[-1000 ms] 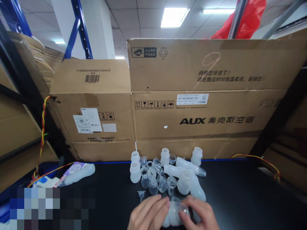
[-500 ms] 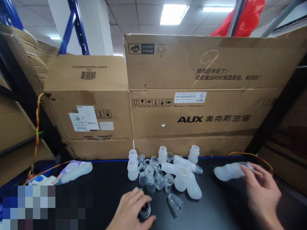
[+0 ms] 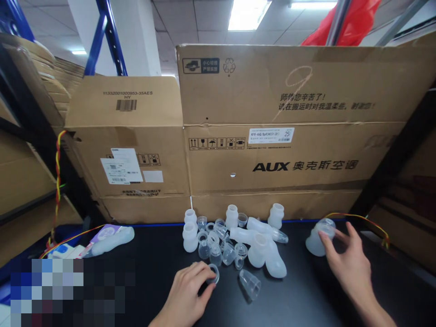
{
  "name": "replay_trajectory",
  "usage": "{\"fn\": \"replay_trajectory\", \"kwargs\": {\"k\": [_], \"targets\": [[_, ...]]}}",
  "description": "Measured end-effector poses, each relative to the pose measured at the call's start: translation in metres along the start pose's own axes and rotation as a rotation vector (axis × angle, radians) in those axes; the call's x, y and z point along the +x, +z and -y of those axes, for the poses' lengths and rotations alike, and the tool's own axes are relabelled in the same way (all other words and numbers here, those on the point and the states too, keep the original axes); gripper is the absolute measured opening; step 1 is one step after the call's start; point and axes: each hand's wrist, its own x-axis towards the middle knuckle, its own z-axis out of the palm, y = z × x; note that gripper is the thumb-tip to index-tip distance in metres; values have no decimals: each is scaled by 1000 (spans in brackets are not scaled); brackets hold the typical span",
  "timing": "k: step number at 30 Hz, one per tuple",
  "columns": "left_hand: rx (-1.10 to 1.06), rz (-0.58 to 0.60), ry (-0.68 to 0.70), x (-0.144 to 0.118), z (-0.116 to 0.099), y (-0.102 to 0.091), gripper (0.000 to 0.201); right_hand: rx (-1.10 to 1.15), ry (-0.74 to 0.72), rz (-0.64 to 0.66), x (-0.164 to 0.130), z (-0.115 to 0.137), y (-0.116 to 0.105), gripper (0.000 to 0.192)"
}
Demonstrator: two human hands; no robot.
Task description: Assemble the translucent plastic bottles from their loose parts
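A packaged bottle (image 3: 111, 239) lies far left; cardboard boxes (image 3: 272, 136) wall the black table (image 3: 306, 290). The left hand (image 3: 189, 295) pinches a clear ring (image 3: 213, 274) beside the heap of translucent parts (image 3: 235, 240). The right hand (image 3: 350, 263) (lately carrying it sideways) now sets the bottle (image 3: 317, 238) upright, fingers loosely around it.

Place: a warehouse or stockroom packing bench.
Shelving: blue steel rack uprights (image 3: 109, 41) are rising behind, well beyond the hands.
Stock: large shipping cartons (image 3: 293, 127) with barcode labels are standing just past the work.
Surface: a black bench (image 3: 160, 263) is carrying loose translucent plastic parts (image 3: 235, 240).
Ceiling: panel lights (image 3: 248, 13) are glowing overhead.
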Motion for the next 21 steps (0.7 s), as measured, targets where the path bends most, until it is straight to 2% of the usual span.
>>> {"fn": "replay_trajectory", "kwargs": {"k": [3,6,9,12,15,18,20,21], "targets": [[0,-5,-17,1,0,-2,19,27,-208,-109,-4,12,0,96],[4,13,-38,1,-2,-4,21,82,-396,-260,-23,43,-3,71],[-10,17,-48,2,-4,-6,26,100,-497,-273,-58,78,-6,47],[-35,16,-47,2,-5,-6,24,113,-664,-108,-95,104,-5,27],[-62,22,-48,1,-7,-3,20,102,-885,156,-119,119,0,34],[-53,26,-34,1,-9,-4,28,142,-1097,479,-132,128,8,37],[-34,15,-16,2,-10,-10,35,199,-1142,612,-140,135,13,36],[-25,2,-1,3,-9,-14,36,220,-1133,629,-146,138,17,37]]}}
